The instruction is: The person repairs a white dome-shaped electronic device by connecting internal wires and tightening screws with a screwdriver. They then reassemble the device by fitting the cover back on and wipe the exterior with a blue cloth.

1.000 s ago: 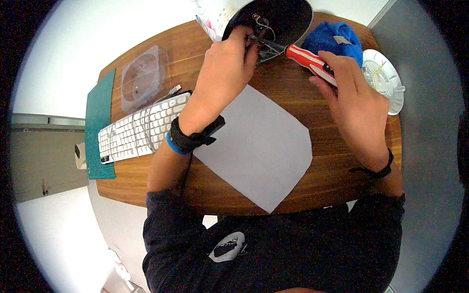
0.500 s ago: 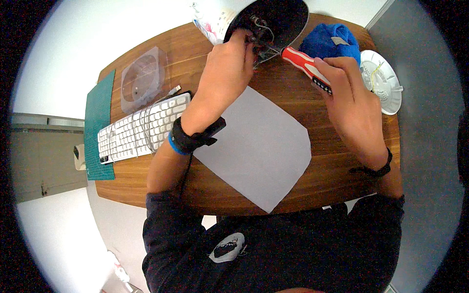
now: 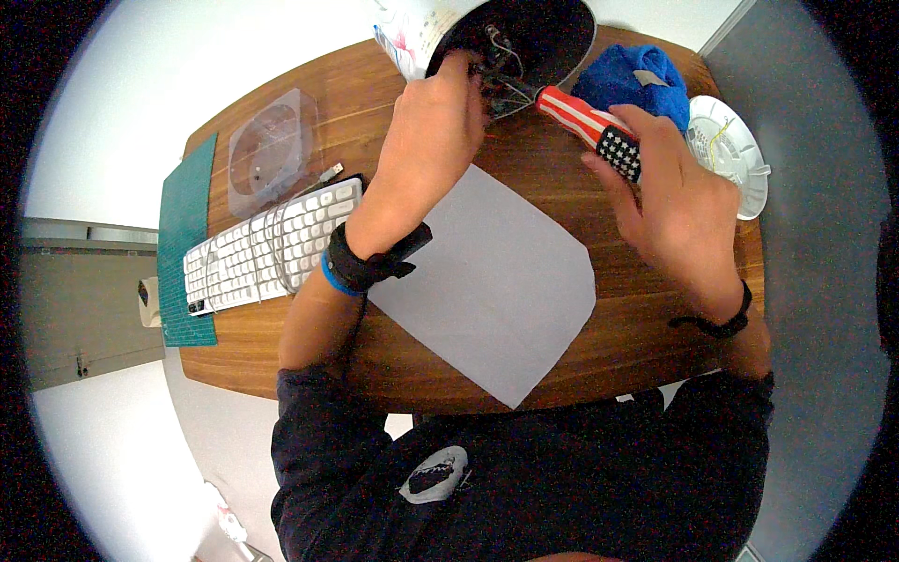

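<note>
The striped screwdriver (image 3: 582, 120) has rolled, its stars now up, my right hand's (image 3: 688, 201) grip pinching its handle; my left hand (image 3: 435, 122) reaches inside the black bowl-shaped housing (image 3: 557, 47), its grip unreadable.

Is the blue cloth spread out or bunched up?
Bunched up: the blue cloth sits in a creased heap beyond the right hand.

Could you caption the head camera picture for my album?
Left hand at a black housing, right hand gripping a red-and-white striped tool handle, over a wooden table.
</note>
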The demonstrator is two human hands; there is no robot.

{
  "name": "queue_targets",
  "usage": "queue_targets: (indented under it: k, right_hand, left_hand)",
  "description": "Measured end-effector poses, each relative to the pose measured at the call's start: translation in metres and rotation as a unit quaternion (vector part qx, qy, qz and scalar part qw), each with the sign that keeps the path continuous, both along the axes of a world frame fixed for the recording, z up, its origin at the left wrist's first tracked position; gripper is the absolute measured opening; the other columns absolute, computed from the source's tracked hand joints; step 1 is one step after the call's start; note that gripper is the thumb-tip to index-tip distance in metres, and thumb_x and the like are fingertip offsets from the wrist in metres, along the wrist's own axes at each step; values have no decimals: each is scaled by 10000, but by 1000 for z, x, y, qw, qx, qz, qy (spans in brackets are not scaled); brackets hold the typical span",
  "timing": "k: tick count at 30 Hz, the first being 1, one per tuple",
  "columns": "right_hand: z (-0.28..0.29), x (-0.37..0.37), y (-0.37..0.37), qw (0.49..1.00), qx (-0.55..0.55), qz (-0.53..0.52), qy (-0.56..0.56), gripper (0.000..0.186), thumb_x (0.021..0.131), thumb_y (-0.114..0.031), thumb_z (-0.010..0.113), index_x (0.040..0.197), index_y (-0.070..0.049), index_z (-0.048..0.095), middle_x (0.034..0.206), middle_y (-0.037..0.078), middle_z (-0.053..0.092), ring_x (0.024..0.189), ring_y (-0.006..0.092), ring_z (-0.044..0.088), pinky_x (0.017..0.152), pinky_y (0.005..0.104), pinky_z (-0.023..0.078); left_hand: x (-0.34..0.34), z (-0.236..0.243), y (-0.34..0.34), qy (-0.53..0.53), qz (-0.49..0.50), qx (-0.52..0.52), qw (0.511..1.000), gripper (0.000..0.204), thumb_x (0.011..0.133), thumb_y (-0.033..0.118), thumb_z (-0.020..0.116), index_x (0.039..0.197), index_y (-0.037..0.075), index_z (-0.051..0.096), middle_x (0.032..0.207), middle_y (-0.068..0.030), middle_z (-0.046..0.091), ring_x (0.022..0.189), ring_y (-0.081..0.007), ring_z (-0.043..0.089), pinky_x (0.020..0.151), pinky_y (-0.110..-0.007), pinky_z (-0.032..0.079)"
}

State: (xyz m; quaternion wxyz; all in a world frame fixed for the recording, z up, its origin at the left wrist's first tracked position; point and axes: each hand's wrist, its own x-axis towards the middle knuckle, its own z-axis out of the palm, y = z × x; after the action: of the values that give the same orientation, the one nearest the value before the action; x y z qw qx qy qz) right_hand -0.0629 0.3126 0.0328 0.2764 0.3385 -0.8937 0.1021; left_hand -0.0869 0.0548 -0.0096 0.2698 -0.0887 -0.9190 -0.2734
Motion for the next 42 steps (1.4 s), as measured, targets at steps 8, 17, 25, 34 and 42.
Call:
queue_targets:
  k: [8,17,25,34,42]
  right_hand:
    - [8,7,-6,997,-19,-39,-69,384,967,-314,789,1235,-84,640,980,109,769,781,315,762,632,425,583]
    - [5,-10,9,999,-30,25,-10,405,923,-233,776,1287,-134,628,1146,106,647,940,372,727,685,473,617]
    - [-2,-15,10,995,-47,44,-72,459,922,-59,778,1343,-94,598,1193,158,638,1012,391,685,812,444,569]
    - [-6,-27,14,988,-53,146,5,375,973,-106,676,1335,-179,615,1196,144,600,981,408,686,772,464,605]
    - [-11,-21,14,991,-72,106,-31,424,973,-256,748,1294,-32,586,1148,154,681,941,369,730,734,433,623]
  left_hand:
    - [1,4,-1,-3,8,-10,1000,224,1043,148,603,1211,6,647,897,-308,709,851,-522,691,713,-583,555]
    - [6,2,-5,-52,-48,44,997,293,1063,181,587,1301,11,612,946,-317,709,939,-525,692,753,-562,554]
    - [5,-3,2,-47,-36,35,998,309,1075,164,561,1324,-14,601,1019,-330,706,987,-527,686,783,-556,556]
    - [0,-5,4,2,-50,48,998,242,1032,80,558,1232,-50,599,910,-353,690,910,-557,671,784,-600,544]
    - [-1,-3,6,-6,-42,43,998,253,1024,75,567,1238,-53,609,908,-354,689,898,-556,672,774,-602,545]
